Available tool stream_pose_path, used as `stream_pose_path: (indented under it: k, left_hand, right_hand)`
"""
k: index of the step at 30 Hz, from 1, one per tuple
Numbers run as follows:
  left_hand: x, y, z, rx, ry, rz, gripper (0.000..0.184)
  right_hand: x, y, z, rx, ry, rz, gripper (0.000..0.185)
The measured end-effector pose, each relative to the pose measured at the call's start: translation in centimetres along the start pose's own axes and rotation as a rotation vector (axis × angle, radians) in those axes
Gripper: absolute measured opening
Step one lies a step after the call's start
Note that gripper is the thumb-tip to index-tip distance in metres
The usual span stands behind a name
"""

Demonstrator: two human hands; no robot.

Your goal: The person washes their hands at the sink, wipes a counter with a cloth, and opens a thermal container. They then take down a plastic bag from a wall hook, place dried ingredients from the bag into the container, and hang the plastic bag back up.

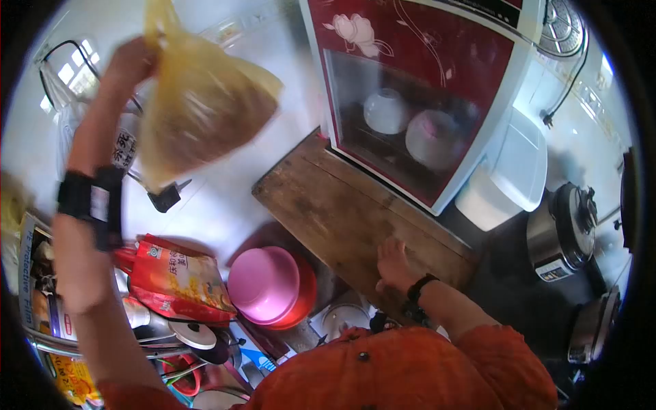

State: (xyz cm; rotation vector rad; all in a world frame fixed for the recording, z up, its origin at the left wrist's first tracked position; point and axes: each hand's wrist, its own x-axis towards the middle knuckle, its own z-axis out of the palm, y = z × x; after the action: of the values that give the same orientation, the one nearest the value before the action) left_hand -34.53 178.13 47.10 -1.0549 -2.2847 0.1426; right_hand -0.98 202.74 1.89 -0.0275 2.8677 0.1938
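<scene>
My left hand (132, 63) is raised at the upper left, its fingers closed round the knotted top of a yellow translucent plastic bag (205, 102). The bag hangs in the air with something brownish inside that I cannot make out. My right hand (393, 263) rests on or just over the near right part of a brown wooden board (342, 205), fingers apart and nothing in them.
A red cabinet (424, 55) with bowls behind its glass stands behind the board. At right are a white lidded bin (506, 171) and a cooker (564, 232). Pink basins (263, 283), a red bag (178, 277) and a pan lid (193, 335) lie at lower left.
</scene>
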Motion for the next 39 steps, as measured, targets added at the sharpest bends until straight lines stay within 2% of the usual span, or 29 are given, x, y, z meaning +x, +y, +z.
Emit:
stream_pose_path:
  k: [1,2,3,4,6,8,10,11,13,14,15,17,18,19,20,21,22,23,24,26,27,29,30,34,36,37,39]
  left_hand:
    - [-0.9,3.4,2.3,-0.053,-0.118,-0.147,0.034]
    - [-2.2,5.1,6.8,-0.849,-0.08,-0.495,0.033]
    - [-2.9,6.9,10.0,-0.464,-0.273,-0.362,0.033]
    - [-4.7,9.3,14.2,-1.148,-0.176,-0.692,0.034]
    - [-7.7,15.3,20.0,-1.39,-0.069,-0.75,0.017]
    - [-9.8,20.8,23.0,-1.384,-0.017,-0.813,0.016]
    - [-10.8,25.5,24.6,-1.259,0.014,-0.907,0.016]
    - [-11.0,27.0,25.3,-1.177,0.005,-0.949,0.015]
    - [-11.3,28.4,28.6,-1.054,-0.097,-0.968,0.019]
    - [-11.5,27.2,28.1,-1.332,-0.267,-0.93,0.023]
    - [-11.6,25.7,27.7,-1.32,-0.245,-0.938,0.023]
    - [-10.5,20.4,18.3,-1.007,-0.37,-0.418,0.026]
    - [-9.9,17.5,13.5,-0.889,-0.204,-0.433,0.03]
    - [-9.5,14.0,10.5,-0.549,0.257,-0.325,0.028]
    - [-8.6,9.3,6.5,-0.425,0.359,-0.347,0.029]
    - [-7.5,4.7,2.7,-0.128,0.403,-0.422,0.031]
    - [-7.2,1.3,-1.0,0.009,0.599,-0.436,0.032]
    - [-6.9,-3.0,-2.2,0.293,0.786,-0.467,0.035]
    - [-6.8,-6.2,-2.8,0.372,0.735,-0.68,0.042]
    - [-6.4,-9.2,-4.7,0.119,0.306,-1.101,0.057]
    - [-6.3,-10.2,-4.8,0.113,0.318,-1.096,0.057]
    - [-6.1,-11.3,-4.5,-0.086,0.14,-1.142,0.058]
    - [-5.9,-11.9,-4.5,-0.112,0.142,-1.118,0.049]
    - [-5.6,-16.5,-3.7,-0.035,0.108,-0.976,0.04]
    - [-5.1,-17.4,-4.7,-0.174,0.329,-0.997,0.037]
    - [-4.4,-19.7,-5.0,-0.166,0.355,-0.973,0.038]
    - [-4.1,-18.6,-8.0,-0.37,0.517,-0.977,0.037]
  right_hand:
    - [0.2,0.0,1.1,0.009,-0.01,0.001,0.094]
    - [0.4,0.1,2.1,0.041,-0.013,-0.005,0.099]
    - [0.7,0.3,2.6,0.071,-0.01,-0.011,0.106]
    - [0.6,0.5,1.6,0.07,-0.006,-0.014,0.106]
    - [0.2,0.6,-1.7,0.163,-0.104,0.001,0.103]
    - [0.9,0.8,2.6,0.268,0.181,0.032,0.107]
    - [-0.3,1.2,-1.3,0.228,0.07,-0.042,0.111]
    - [0.5,1.0,-0.2,0.139,-0.044,0.024,0.111]
    - [0.6,1.2,-1.9,0.148,-0.16,-0.011,0.106]
    - [1.1,1.4,-1.6,0.136,-0.139,-0.026,0.106]
    - [1.4,1.5,-0.9,0.1,-0.199,-0.055,0.105]
    - [1.2,1.7,1.2,0.063,-0.248,-0.091,0.105]
    - [1.0,2.0,2.4,0.045,-0.126,-0.106,0.104]
    - [1.4,2.1,3.2,0.023,-0.004,-0.122,0.104]
    - [1.5,2.2,3.4,0.015,0.017,-0.123,0.104]
    - [1.4,2.2,3.2,0.026,0.043,-0.135,0.104]
    - [1.3,2.3,2.9,0.037,0.07,-0.147,0.105]
    - [0.9,2.4,2.5,0.037,0.054,-0.153,0.105]
    - [1.1,2.3,2.0,0.029,0.043,-0.161,0.105]
    - [1.5,1.8,1.2,0.018,0.018,-0.169,0.104]
    - [1.4,1.8,1.2,0.013,0.003,-0.169,0.104]
    - [1.6,1.6,1.0,0.009,-0.01,-0.163,0.104]
    - [1.5,1.5,1.0,0.007,-0.018,-0.161,0.104]
    - [1.2,1.5,0.5,0.001,-0.055,-0.16,0.103]
    - [1.1,1.5,0.1,-0.002,-0.071,-0.163,0.102]
    - [1.0,1.5,-0.1,-0.002,-0.077,-0.167,0.102]
    - [1.1,1.4,-0.5,-0.001,-0.088,-0.17,0.102]
